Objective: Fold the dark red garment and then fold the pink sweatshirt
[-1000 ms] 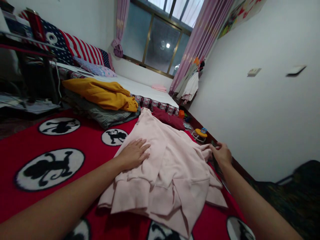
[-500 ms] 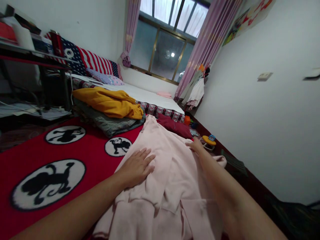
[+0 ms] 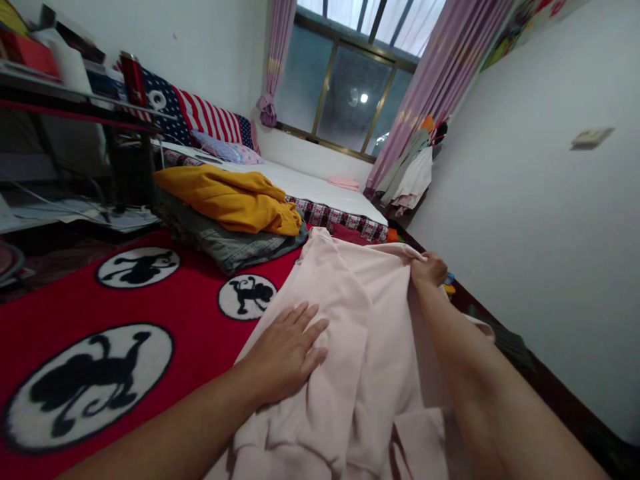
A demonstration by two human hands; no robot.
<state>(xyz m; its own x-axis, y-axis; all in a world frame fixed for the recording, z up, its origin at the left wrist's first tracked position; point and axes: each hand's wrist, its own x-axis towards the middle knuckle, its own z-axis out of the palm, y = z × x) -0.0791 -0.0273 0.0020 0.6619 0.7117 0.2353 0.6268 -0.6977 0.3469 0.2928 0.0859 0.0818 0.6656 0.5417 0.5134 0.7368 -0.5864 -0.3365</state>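
A pale pink long-sleeved garment (image 3: 345,320) is spread over the red blanket with black figures in white ovals (image 3: 195,313). My left hand (image 3: 290,350) lies flat on its left part, fingers spread. At the upper right, my right hand (image 3: 429,268) has its fingers closed round the garment's edge and holds it raised, so the cloth stretches up toward it. Folds and a turned-over sleeve show near the bottom of the view. A dark red cloth (image 3: 350,233) is partly hidden behind the lifted pink edge.
A mustard yellow garment (image 3: 235,197) lies on folded denim (image 3: 240,247) beyond the left hand. A bed with a white top (image 3: 295,180) stands under the window. A cluttered desk (image 3: 75,110) is at the left; clothes (image 3: 413,177) hang by the right wall.
My right hand has lifted the pink garment's right edge, which now covers more of the dark red cloth. My left hand stays flat on the garment. The view has shifted slightly left.
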